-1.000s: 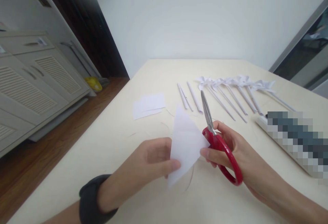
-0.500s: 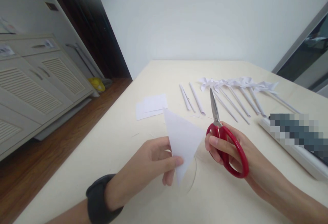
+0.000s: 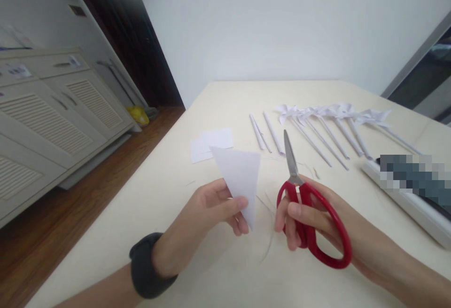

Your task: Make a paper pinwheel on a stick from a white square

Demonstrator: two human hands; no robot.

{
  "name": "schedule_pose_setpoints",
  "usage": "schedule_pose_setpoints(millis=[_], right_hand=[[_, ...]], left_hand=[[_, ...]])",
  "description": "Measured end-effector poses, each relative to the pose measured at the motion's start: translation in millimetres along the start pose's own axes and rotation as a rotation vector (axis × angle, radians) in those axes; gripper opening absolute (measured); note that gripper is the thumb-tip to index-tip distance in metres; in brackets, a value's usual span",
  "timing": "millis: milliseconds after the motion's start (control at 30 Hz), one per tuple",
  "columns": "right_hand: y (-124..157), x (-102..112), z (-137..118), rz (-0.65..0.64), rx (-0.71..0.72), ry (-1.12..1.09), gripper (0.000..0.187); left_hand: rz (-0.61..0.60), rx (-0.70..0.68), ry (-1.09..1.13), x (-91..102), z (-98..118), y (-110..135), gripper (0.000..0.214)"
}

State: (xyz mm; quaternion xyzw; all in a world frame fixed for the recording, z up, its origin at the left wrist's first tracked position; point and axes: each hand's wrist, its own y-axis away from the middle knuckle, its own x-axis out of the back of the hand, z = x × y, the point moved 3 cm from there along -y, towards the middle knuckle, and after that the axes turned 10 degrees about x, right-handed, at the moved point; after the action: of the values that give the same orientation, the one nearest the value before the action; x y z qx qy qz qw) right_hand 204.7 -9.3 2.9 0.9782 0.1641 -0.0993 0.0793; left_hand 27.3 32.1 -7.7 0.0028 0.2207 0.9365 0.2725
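Between the thumb and fingers of my left hand (image 3: 214, 209) is a white folded paper triangle (image 3: 241, 171), raised above the table with one corner pointing down. My right hand (image 3: 313, 214) grips a pair of scissors (image 3: 299, 204) with red handles. Their blades are closed together and point up and away from me, to the right of the paper and apart from it. Thin strands (image 3: 269, 232) lie on the table between my two hands.
White paper sheets (image 3: 216, 138) lie beyond my left hand. Rolled paper sticks (image 3: 273, 131) rest farther back, beside several paper pinwheels (image 3: 341, 110) on sticks. A long white box-like object (image 3: 405, 200), partly pixelated, sits at the right. Behind the table (image 3: 225, 101) stands a wall.
The paper triangle has turned, its top edge now more level, and my left hand has risen slightly. The scissors have dropped a little toward me, still in my right hand.
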Motion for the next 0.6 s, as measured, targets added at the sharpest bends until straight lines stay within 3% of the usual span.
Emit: schedule_pose_setpoints(millis=[100, 267, 467, 567, 600], right_hand=[[2, -3, 7, -0.027, 0.014, 0.016, 0.025], [5, -6, 17, -0.012, 0.006, -0.095, 0.024], [5, -3, 17, -0.025, 0.033, -0.114, 0.043], [7, -3, 15, -0.039, -0.025, -0.033, 0.040], [7, -4, 14, -0.041, -0.050, 0.006, 0.037]], left_hand=[[0.049, -0.025, 0.029, 3.4, 0, 2, 0.020], [0.066, -0.041, 0.001, 1.7, 1, 3, 0.019], [0.077, -0.125, -0.084, 0.9, 4, 2, 0.013], [0.151, -0.283, -0.261, 6.0, 7, 5, 0.004], [0.203, -0.399, -0.304, 8.1, 9, 8, 0.005]])
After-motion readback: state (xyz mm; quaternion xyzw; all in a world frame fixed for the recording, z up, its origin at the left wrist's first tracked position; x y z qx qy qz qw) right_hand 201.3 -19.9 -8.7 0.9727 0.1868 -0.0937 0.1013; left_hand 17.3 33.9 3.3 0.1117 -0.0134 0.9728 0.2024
